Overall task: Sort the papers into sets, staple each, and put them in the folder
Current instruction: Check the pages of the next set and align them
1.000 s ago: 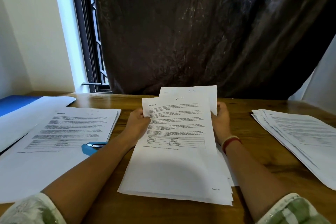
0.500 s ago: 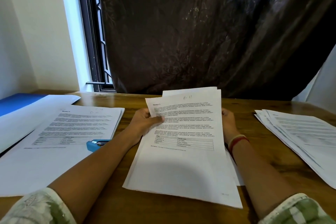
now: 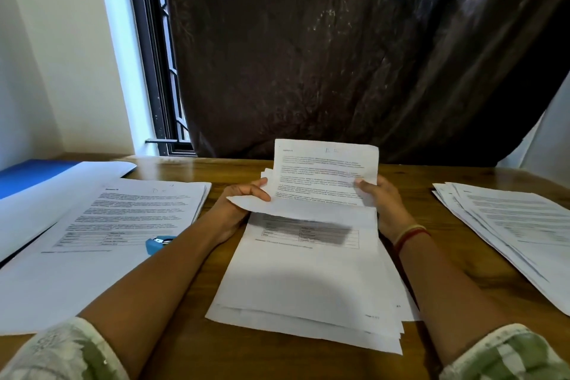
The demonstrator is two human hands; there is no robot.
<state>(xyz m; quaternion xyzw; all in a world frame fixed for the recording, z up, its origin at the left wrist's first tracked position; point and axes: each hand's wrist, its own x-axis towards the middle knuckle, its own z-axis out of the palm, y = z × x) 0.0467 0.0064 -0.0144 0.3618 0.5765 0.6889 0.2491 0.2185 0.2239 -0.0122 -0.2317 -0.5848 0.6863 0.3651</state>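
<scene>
Your left hand (image 3: 239,207) and right hand (image 3: 385,204) each pinch one side of the white printed paper sheets (image 3: 327,173), holding their tops raised, probably to read headings for sorting.

A bare lane of surface (image 3: 453,244) is left free between the central stack (image 3: 308,281) and the right pile (image 3: 518,225). Leftward, the gap is blocked by the stapler (image 3: 159,243) and left forearm (image 3: 148,281); above the stack, by the lifted sheet (image 3: 327,176).
</scene>
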